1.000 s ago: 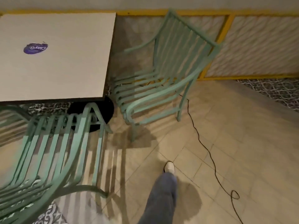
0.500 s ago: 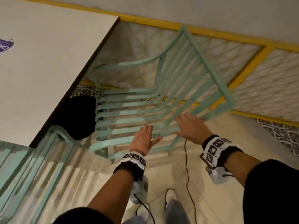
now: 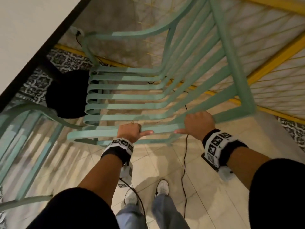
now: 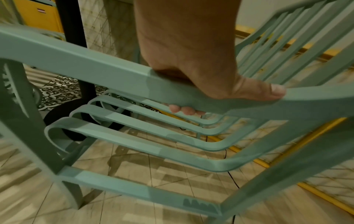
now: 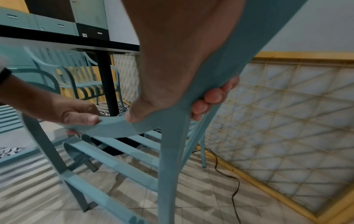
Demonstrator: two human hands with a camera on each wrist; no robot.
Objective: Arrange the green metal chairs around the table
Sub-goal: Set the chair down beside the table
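A green metal slatted chair (image 3: 125, 96) stands beside the white table (image 3: 24, 30), its seat facing the table's corner. My left hand (image 3: 130, 132) grips the near armrest (image 3: 92, 134), thumb lying along its top. In the left wrist view, the left hand (image 4: 191, 68) has its fingers wrapped under the armrest (image 4: 95, 71). My right hand (image 3: 198, 123) grips the same rail higher up, where it rises toward the backrest. The right wrist view shows the right hand (image 5: 178, 84) curled round that rail, and the left hand (image 5: 76, 113) lower on it.
A second green chair (image 3: 24, 138) stands at the lower left by the table's edge. The table's black round base (image 3: 66, 96) sits just past the held chair's seat. A black cable (image 3: 184, 162) trails over the tiled floor. A yellow-framed mesh panel (image 3: 272, 60) runs behind the chair.
Half a second ago both hands reached open toward the chair's near side; now both grip its armrest rail. One second ago no hands showed. The view has closed in on the chair.
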